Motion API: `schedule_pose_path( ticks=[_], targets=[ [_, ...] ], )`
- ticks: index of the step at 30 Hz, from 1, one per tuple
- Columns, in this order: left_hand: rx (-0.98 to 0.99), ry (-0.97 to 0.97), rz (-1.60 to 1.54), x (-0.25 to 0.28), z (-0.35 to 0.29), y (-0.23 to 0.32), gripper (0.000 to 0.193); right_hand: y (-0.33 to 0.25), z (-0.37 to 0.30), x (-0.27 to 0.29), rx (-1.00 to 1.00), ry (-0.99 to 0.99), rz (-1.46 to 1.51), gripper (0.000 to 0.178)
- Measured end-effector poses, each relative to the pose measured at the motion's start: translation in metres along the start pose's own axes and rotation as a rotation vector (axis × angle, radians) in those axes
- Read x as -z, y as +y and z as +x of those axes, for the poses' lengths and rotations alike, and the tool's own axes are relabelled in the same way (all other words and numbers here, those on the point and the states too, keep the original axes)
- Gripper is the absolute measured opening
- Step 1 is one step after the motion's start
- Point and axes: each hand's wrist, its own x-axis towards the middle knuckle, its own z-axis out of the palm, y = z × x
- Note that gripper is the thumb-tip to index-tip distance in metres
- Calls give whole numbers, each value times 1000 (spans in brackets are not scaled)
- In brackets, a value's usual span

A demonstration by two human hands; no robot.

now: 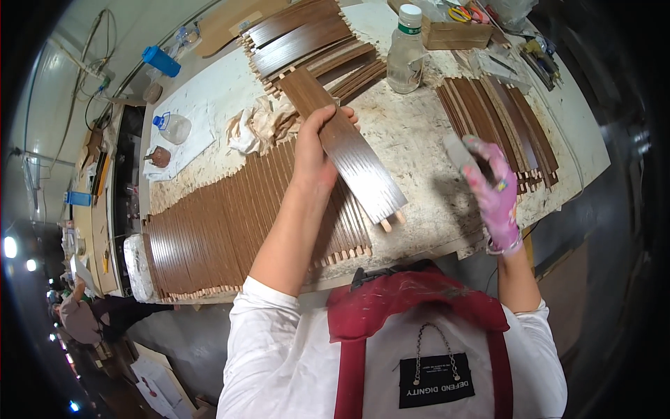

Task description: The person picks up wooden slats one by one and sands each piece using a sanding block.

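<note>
My bare left hand (312, 150) grips a dark brown wooden slat (359, 164) near its middle, with the thumb across its face. The slat is tilted above the table, and pale dowel pegs stick out of both its ends. Its lower part shines under the light. To the right, my right hand (499, 202), in a pink patterned glove, closes around a small pale grey block (458, 153), perhaps for sanding. The block is apart from the slat. Below my left forearm lies a long row of similar pegged slats (216, 234), packed side by side.
More slats lie at the back (303, 38) and in a right-hand bundle (499, 122). A crumpled cloth (255, 130), a clear bottle (406, 63), a blue bottle (161, 61) and a wooden box (450, 36) stand about the table (419, 126). Another person (80, 318) is far left.
</note>
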Motion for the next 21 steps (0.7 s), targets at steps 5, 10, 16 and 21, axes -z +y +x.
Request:
schedule_pose_path(
  ticks=[5,10,16,21],
  targets=[
    [140,79,-117,4,2,1,25,-47,-9,-4,135,-236,-197,34],
    [165,30,-188,17,8,-3,30,-63,0,-11,480,-403,-336,43],
    [268,35,-114,16,9,-5,34,-75,4,-37,677,-490,-395,41],
    [221,54,-80,24,7,-4,32,-65,14,-30,788,-535,-529,33]
  ],
)
